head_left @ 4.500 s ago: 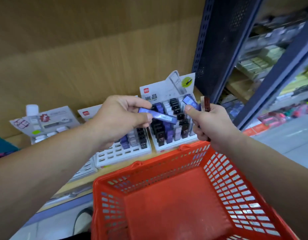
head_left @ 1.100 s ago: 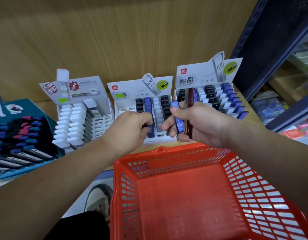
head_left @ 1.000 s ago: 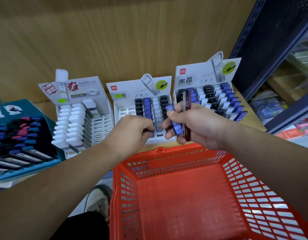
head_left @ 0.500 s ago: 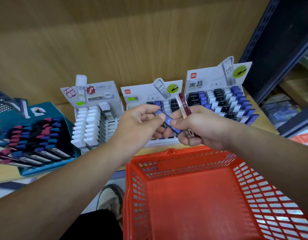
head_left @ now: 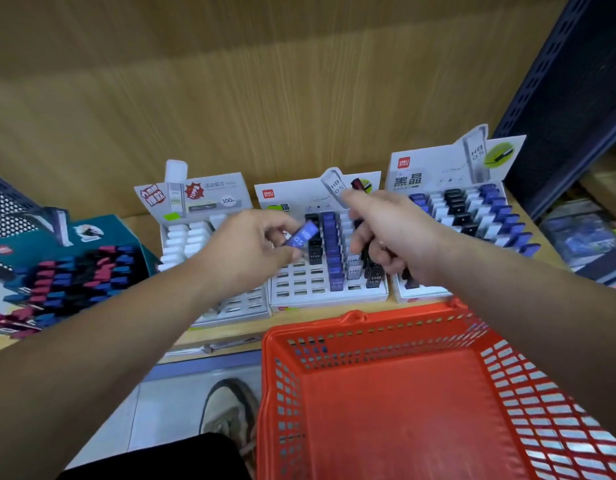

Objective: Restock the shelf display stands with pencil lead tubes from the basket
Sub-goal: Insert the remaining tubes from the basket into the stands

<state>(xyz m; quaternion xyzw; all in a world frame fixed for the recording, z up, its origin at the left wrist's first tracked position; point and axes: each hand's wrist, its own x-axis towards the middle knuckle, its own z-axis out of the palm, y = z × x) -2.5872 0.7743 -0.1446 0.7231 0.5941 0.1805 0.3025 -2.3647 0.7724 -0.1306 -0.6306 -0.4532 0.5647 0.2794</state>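
1. Left hand [head_left: 247, 252]: thumb and forefinger pinch one blue lead tube [head_left: 302, 236] near its lower end. The tube is tilted, its upper end pointing right, and it hangs above the left columns of the middle display stand [head_left: 299, 289]. It touches no slot.

2. Right hand [head_left: 394, 233]: the fingers are curled round a dark red tube [head_left: 357, 185]. Only its top end shows clearly, above the thumb. The hand sits over the right columns of the middle display stand, just beside the left hand and apart from it.

3. Middle display stand: a full column of blue tubes [head_left: 330, 247] stands near its centre, with a few black tubes to the left. The front-left slots are open.

4. Right display stand [head_left: 438, 164]: rows of blue, white and black tubes fill it.

5. Left display stand [head_left: 213, 199]: white tubes occupy the rear rows.

6. Red basket [head_left: 368, 322]: it sits below the hands, its rear rim just in front of the shelf edge.

7. Teal box [head_left: 102, 226]: it stands at far left and holds red, blue and black items.
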